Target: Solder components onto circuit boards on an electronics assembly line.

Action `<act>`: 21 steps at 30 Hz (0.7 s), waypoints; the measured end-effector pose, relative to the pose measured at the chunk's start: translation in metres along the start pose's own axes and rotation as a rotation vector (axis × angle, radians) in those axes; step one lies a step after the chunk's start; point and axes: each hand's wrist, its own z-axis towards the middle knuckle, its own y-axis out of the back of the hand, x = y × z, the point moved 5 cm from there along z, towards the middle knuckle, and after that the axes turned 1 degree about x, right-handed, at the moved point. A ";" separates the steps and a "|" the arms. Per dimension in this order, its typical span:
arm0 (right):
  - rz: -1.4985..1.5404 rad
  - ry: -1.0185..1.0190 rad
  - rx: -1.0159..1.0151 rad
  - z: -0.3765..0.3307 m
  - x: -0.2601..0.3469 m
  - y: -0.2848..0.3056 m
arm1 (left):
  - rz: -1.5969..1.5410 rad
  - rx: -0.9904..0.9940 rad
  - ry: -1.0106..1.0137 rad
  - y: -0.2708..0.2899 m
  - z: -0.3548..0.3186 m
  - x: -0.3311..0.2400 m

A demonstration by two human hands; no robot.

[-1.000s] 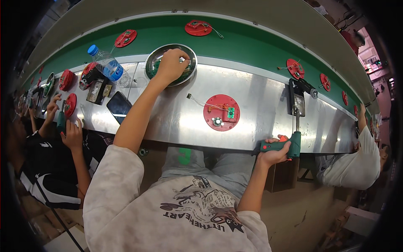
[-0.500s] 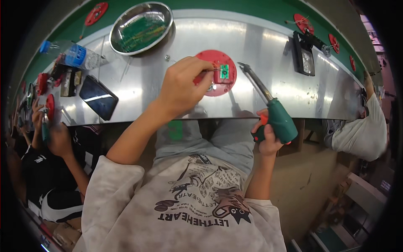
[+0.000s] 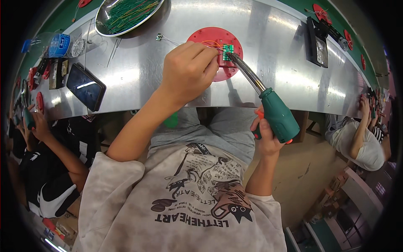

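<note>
My left hand (image 3: 184, 73) is pinched closed at the edge of a small green circuit board (image 3: 227, 47), and a thin wire runs from its fingertips onto the board. The board sits on a red block on a round red plastic base (image 3: 203, 34). My right hand (image 3: 267, 140) is wrapped round the handle of a green soldering gun (image 3: 279, 115). Its metal tip reaches the board's right side; whether it touches a pad is too small to tell. Orange wires (image 3: 213, 43) loop over the base, partly behind my left fingers.
A metal bowl (image 3: 161, 4) of green wires stands far left. A small metal part (image 3: 159, 37) trails white wires. At left lie a phone (image 3: 86, 87) and a plastic bottle (image 3: 58, 45). A black case (image 3: 315, 42) lies at right. Co-workers sit on both sides.
The soldering gun's tip has moved left onto or just over the board. My left hand stays pinched beside the board. The whole view has shifted, bringing the table lower on the left.
</note>
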 end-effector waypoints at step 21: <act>0.085 -0.045 -0.100 -0.001 0.000 0.007 | 0.100 -0.012 -0.077 -0.002 -0.004 0.001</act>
